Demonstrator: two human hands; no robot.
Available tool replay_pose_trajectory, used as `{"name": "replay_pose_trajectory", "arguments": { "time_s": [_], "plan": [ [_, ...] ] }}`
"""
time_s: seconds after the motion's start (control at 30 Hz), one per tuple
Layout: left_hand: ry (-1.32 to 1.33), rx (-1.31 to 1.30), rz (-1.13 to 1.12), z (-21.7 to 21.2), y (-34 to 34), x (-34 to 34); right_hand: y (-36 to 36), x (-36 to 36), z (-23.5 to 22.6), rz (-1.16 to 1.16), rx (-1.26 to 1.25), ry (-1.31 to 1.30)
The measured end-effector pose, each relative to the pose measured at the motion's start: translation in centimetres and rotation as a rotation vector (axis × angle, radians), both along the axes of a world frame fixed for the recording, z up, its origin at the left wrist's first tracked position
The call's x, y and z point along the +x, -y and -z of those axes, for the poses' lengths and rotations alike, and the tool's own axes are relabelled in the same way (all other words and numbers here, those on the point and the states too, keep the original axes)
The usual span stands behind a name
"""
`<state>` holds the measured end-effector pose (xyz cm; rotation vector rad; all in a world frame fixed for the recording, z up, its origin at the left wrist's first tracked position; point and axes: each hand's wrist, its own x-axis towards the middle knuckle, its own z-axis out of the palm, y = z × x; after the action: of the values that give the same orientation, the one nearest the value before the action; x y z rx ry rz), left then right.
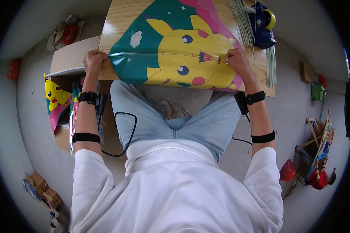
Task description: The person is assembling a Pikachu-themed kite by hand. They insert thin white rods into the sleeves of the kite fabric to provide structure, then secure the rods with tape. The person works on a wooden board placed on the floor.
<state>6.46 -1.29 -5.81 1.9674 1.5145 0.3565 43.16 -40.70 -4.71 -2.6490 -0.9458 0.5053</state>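
A glossy kite sail [138,64], teal and pink with a big yellow cartoon figure, lies across the table in front of me, its near edge hanging slightly over. A thin pale line runs straight across it from side to side; whether it is a rod, a string or a crease I cannot tell. My left hand [94,61] is closed in a pinch at the left corner of the sail, where this line ends. At the line's right end, my right hand [238,62] grips the sail with curled fingers. Both forearms are stretched forward.
The wooden table [118,17] carries a bundle of thin pale rods [241,21] and a blue tape dispenser [261,29] at the right. Left of me, an open cardboard box [72,58] stands near another printed kite [56,95]. Far right, a person in red [319,179] works at a table.
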Motion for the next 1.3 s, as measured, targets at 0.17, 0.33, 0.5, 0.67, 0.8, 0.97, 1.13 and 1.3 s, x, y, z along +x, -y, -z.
{"name": "replay_pose_trajectory", "arguments": {
  "time_s": [0.17, 0.33, 0.5, 0.67, 0.8, 0.97, 1.13, 1.3],
  "plan": [
    [0.026, -0.014, -0.014, 0.2, -0.2, -0.4, -0.3, -0.4, -0.4, 0.0, -0.013, 0.015],
    [0.022, -0.011, -0.002, 0.1, -0.2, -0.1, 0.0, 0.2, 1.1, -0.005, 0.051, 0.128],
    [0.004, 0.004, -0.002, -0.2, 0.2, 0.0, -0.5, -0.6, 0.4, -0.012, -0.009, 0.201],
    [0.037, 0.0, 0.019, 0.2, -0.2, -0.3, -0.8, -1.4, -0.3, -0.004, -0.066, 0.26],
    [0.044, -0.007, 0.025, 0.0, 0.0, -0.3, -1.6, -2.8, -2.1, 0.051, -0.132, 0.24],
    [0.078, -0.012, 0.002, 0.4, -0.1, -0.3, -1.0, -3.0, -2.2, 0.172, -0.17, 0.226],
    [0.073, -0.024, -0.002, 0.2, 0.2, -0.2, 0.2, -2.8, -2.6, 0.252, -0.166, 0.183],
    [0.058, -0.017, 0.019, 0.1, 0.2, -0.2, 1.1, -2.5, -1.4, 0.305, -0.083, 0.129]
  ]
}}
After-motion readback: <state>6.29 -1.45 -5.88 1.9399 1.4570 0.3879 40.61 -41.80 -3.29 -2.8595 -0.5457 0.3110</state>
